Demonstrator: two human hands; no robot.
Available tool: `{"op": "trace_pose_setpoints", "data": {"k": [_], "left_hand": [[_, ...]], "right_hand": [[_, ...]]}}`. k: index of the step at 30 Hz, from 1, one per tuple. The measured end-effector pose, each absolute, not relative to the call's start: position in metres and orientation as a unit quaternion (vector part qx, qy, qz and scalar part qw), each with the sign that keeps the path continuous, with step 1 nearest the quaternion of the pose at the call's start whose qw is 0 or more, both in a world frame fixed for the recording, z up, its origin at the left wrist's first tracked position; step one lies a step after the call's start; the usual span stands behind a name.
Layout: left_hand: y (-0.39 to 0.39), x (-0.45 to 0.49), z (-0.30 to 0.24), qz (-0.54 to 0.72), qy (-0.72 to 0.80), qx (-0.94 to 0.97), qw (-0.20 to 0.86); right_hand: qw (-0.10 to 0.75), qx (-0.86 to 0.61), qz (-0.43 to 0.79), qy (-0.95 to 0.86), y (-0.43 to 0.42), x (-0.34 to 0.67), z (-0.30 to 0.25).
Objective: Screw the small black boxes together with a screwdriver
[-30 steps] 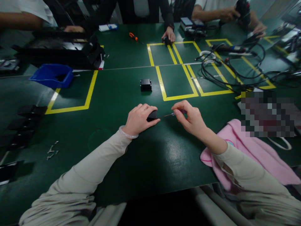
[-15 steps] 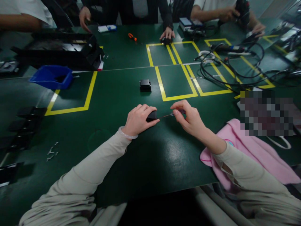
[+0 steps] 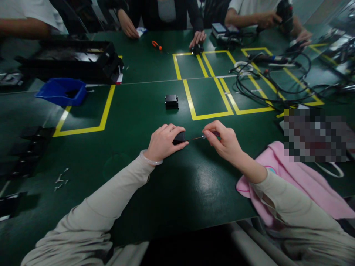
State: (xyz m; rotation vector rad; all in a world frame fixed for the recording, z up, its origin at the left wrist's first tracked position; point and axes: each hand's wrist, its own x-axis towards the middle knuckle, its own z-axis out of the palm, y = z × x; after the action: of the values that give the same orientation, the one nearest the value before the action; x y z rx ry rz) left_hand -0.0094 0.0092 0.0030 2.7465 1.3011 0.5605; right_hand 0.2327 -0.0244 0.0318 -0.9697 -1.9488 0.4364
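Note:
My left hand [image 3: 165, 141] is closed around a small black block [image 3: 179, 137], keeping it against the green table. Pinched in the fingers of my right hand [image 3: 223, 137] is a screwdriver [image 3: 197, 138]. Its thin shaft runs left to the right side of the block, near my left thumb. Most of the screwdriver's handle is covered by my fingers, and the tip's exact contact cannot be made out. A second black block [image 3: 171, 101] with shiny screw ends stands on the table beyond my hands.
Several loose screws [image 3: 60, 180] lie at the left, near a row of black parts [image 3: 27, 151]. Behind them are a blue bin [image 3: 61, 91] and a black tray [image 3: 69, 70]. A pink cloth [image 3: 294, 181] and coiled cables [image 3: 266, 85] lie right. Co-workers sit opposite, near orange-handled pliers [image 3: 156, 45].
The fingers of my right hand have closed more tightly on the screwdriver. My left hand stays in place. Across the table, a co-worker's hand has moved onto a small white-and-blue item.

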Motion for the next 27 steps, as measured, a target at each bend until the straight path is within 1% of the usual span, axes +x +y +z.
{"op": "trace_pose_setpoints", "data": {"k": [6,20,27], "left_hand": [[0.0088,-0.0093,0.0039,0.18,0.421,0.889,0.023],[0.0085,-0.0088,0.0048,0.18,0.423,0.887,0.03],[0.0085,-0.0085,0.0058,0.176,0.423,0.889,0.026]], "right_hand": [[0.446,-0.403,0.179,-0.779,-0.0236,0.2329,0.0314],[0.419,-0.412,0.201,-0.784,-0.0258,0.2325,0.0346],[0.437,-0.419,0.166,-0.778,-0.0258,0.2318,0.0321]]}}
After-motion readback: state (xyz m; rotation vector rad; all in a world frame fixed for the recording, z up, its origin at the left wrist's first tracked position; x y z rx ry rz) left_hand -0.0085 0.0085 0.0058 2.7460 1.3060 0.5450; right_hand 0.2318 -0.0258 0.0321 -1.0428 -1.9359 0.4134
